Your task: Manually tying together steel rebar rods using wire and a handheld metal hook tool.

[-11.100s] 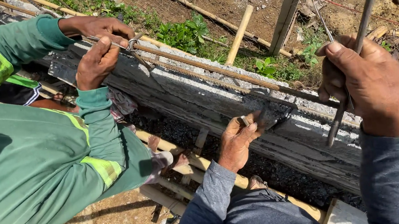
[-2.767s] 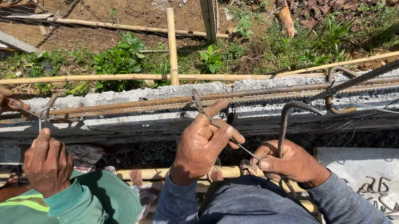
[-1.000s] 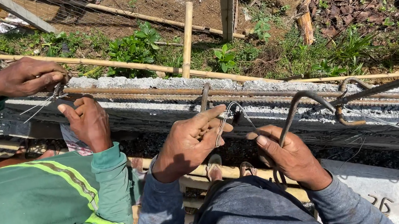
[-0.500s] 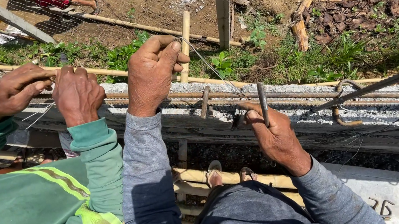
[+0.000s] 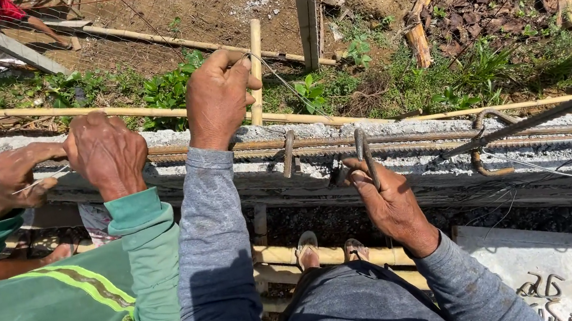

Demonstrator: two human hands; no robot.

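My left hand (image 5: 217,97) is raised above the wall and pinches a thin tie wire (image 5: 282,83) that slants down toward the horizontal rusty rebars (image 5: 439,137). My right hand (image 5: 387,200) rests on the wall's edge, fingers closed round an upright steel stirrup bar (image 5: 361,148) beside a second upright bar (image 5: 289,154). The rebars lie along the top of a grey concrete wall (image 5: 569,161). At my left a co-worker in a green shirt works at the same rebars with both hands (image 5: 104,152), a strand of wire between them.
A curved steel hook (image 5: 483,144) and a long slanting bar (image 5: 548,112) lie over the rebars at right. Bamboo poles (image 5: 255,75) stand and lie behind the wall. A concrete block (image 5: 539,266) sits at lower right. My sandalled feet (image 5: 307,247) stand on bamboo below.
My left hand has gone from the rebar up above the wall, drawing the wire taut. My right hand stays on the upright bar. The co-worker's hands have shifted slightly right.
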